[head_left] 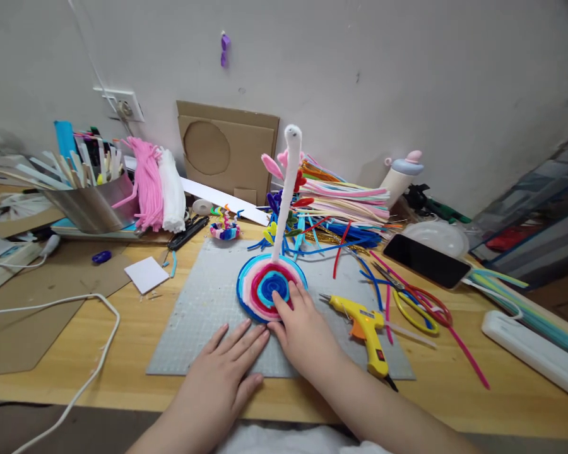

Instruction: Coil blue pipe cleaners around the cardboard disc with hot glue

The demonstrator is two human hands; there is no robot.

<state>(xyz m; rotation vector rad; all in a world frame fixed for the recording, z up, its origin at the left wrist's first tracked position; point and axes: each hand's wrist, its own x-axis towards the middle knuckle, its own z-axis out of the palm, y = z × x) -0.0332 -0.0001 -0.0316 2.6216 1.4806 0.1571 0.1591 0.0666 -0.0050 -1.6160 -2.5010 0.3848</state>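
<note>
A round disc [277,284] coiled from blue, red, pink and white pipe cleaners lies on the grey cutting mat [194,296]. From its back edge a white fuzzy stem [288,189] stands up, leaning slightly right. Small coloured petal shapes [299,183] show on both sides of the stem; whether all are fixed to it I cannot tell. My right hand [303,321] rests on the disc's right front part, its fingers apart and its thumb by the rim. Flat on the mat, my left hand [230,362] has its fingers stretched out, their tips close to the disc's front edge.
A yellow hot glue gun [366,321] lies right of my right hand. Beyond it are scissors [414,302], a phone [426,260] and a white power strip [534,356]. Bundled pipe cleaners [345,202] and cut cardboard [246,148] stand behind. A metal container [94,205] holds sticks at left.
</note>
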